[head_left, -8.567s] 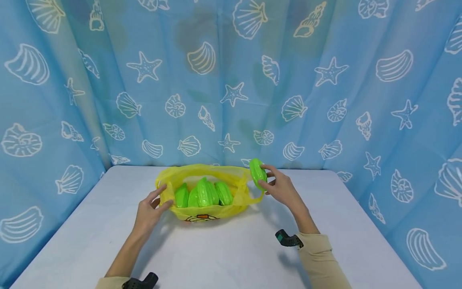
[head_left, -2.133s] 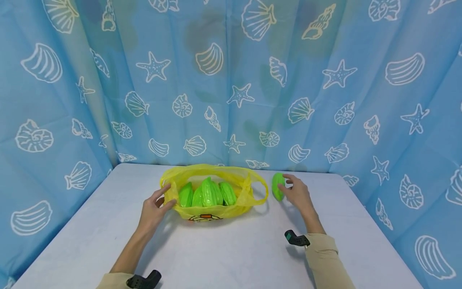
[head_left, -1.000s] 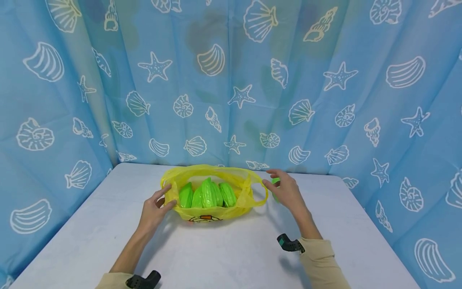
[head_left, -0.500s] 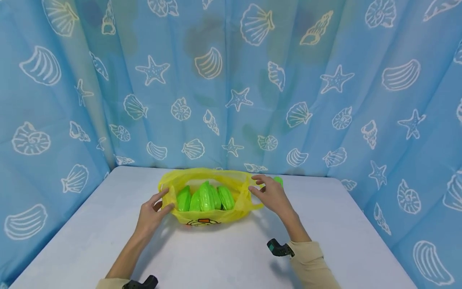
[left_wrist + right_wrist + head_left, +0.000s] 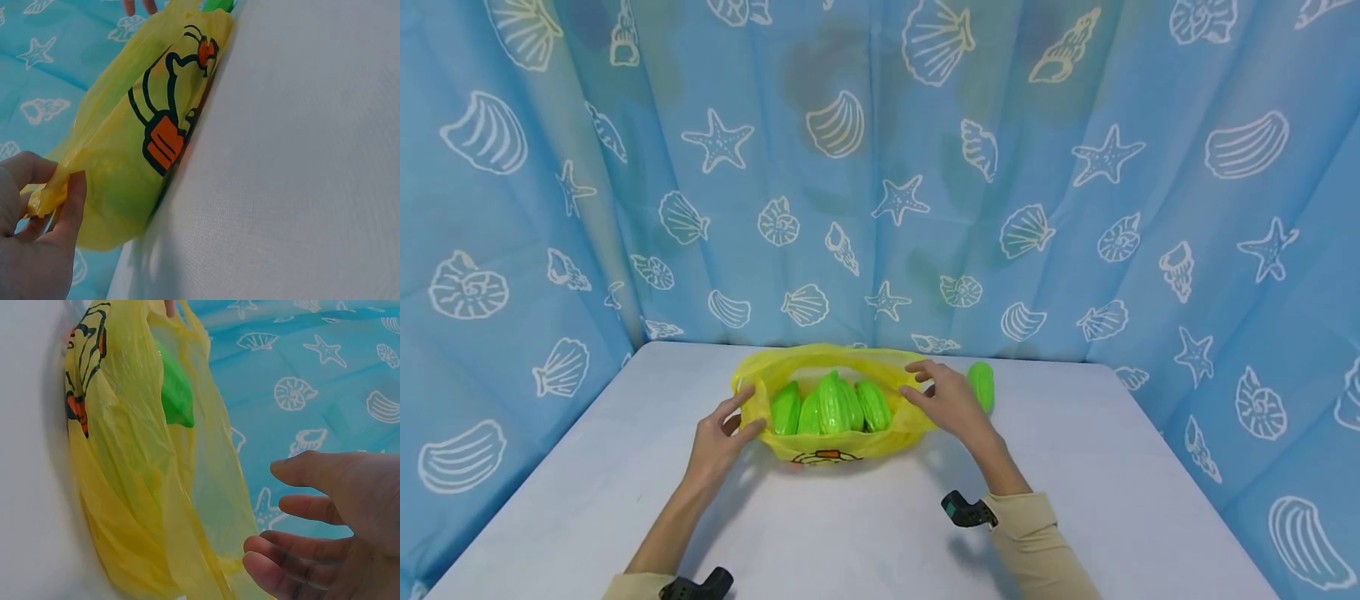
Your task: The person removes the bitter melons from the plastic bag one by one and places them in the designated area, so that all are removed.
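A yellow plastic bag with a printed cartoon figure stands on the table, its mouth spread toward me. Several shiny green ribbed pieces, like plastic star fruit, sit inside it. My left hand pinches the gathered handle at the bag's left end; the left wrist view shows the plastic bunched between thumb and fingers. At the bag's right end is my right hand, fingers parted and nothing between them. Another green ribbed piece lies on the table behind that hand, partly hidden by it.
The white-covered table reaches back to a blue curtain printed with shells and starfish. The curtain also runs along both sides. A small black camera sits on each wrist.
My right hand has brought one green piece out past the bag's right end, set it on the table and let go, then come back left to the bag. The left hand stays put.
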Demonstrator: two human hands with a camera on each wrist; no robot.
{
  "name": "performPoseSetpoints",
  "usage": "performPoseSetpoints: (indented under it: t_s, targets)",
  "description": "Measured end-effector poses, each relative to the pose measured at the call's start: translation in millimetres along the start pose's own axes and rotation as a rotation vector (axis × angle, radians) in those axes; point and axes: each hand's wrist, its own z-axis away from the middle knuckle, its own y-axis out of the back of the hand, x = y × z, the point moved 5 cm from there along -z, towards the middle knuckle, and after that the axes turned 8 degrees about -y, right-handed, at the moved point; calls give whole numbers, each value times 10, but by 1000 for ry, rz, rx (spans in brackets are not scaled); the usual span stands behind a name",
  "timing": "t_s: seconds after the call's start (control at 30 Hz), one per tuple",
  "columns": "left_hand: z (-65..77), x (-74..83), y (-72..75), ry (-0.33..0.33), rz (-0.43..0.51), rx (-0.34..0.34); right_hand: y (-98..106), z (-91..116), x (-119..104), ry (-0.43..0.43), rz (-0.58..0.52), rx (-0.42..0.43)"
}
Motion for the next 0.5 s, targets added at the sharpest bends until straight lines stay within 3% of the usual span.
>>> performPoseSetpoints:
  t_s: [0.5]
  targets:
    - [5, 23, -2, 4, -3, 11, -112, -38, -125, -5, -25, -51]
